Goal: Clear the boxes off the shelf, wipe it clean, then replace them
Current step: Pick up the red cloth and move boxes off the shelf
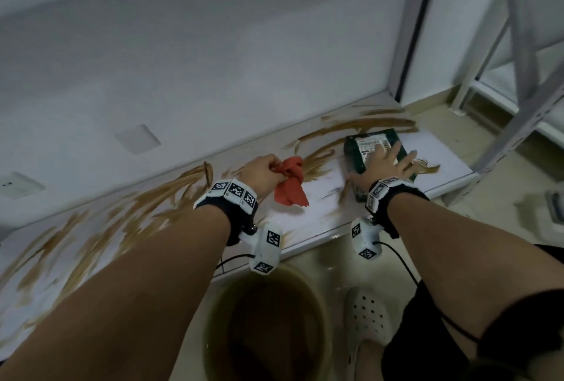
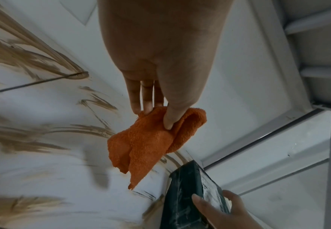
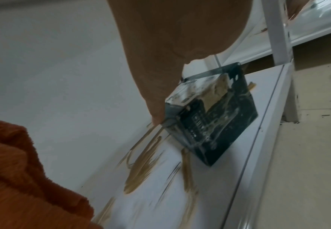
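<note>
A low white shelf (image 1: pixel 320 213) is smeared with brown streaks. My left hand (image 1: pixel 262 171) pinches a crumpled orange cloth (image 1: pixel 290 185) just above the shelf's middle; thumb and fingers (image 2: pixel 168 120) clamp its upper fold (image 2: pixel 145 142). To its right a dark green box (image 1: pixel 370 144) with a white label sits at the shelf's right end. My right hand (image 1: pixel 384 164) lies over its top, fingers spread across it and thumb down its left side (image 3: pixel 156 117). The box (image 3: pixel 219 124) looks tilted, with brown dirt on its faces.
A bucket (image 1: pixel 225 298) of murky brown water stands on the floor below the shelf edge, next to a white clog (image 1: pixel 369 316). A grey metal rack (image 1: pixel 518 75) rises at the right. White wall plates (image 1: pixel 137 138) sit on the wall behind.
</note>
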{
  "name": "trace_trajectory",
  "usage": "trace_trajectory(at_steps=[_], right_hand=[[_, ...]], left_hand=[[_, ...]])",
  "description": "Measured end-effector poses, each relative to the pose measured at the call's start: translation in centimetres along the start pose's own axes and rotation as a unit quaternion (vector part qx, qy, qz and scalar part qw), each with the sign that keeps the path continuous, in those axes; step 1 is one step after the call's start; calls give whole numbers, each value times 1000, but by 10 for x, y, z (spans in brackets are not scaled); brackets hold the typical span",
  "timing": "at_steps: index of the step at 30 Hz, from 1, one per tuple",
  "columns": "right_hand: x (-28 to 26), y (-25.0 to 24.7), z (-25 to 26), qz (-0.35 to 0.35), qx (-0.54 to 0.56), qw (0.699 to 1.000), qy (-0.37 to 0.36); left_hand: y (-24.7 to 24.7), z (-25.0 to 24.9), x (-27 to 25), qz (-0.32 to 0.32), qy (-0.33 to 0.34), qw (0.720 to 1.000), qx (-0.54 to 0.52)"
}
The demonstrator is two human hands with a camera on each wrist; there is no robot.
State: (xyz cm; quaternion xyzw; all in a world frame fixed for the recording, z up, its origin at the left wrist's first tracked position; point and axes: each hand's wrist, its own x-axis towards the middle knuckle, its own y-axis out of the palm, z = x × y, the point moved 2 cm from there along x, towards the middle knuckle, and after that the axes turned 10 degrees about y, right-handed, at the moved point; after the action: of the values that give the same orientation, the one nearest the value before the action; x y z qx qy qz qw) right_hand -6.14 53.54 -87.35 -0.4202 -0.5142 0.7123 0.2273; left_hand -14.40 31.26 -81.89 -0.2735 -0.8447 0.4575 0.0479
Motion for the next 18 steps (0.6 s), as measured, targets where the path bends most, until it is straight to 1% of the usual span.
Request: trace_trajectory(at_steps=[4, 7, 13, 18], right_hand=[[13, 2, -12, 48, 20, 997, 56], [12, 4, -12, 60, 33, 994, 81], [-1, 7, 0, 92, 1, 993, 77], [-33, 8, 20, 88, -7, 994, 57]], left_hand=[[7, -8, 7, 9, 2, 1000, 30], [6, -9, 9, 13, 10, 1000, 23], [-8, 4, 4, 18, 5, 1000, 12], [-28, 30, -13, 4, -13, 1000, 9]])
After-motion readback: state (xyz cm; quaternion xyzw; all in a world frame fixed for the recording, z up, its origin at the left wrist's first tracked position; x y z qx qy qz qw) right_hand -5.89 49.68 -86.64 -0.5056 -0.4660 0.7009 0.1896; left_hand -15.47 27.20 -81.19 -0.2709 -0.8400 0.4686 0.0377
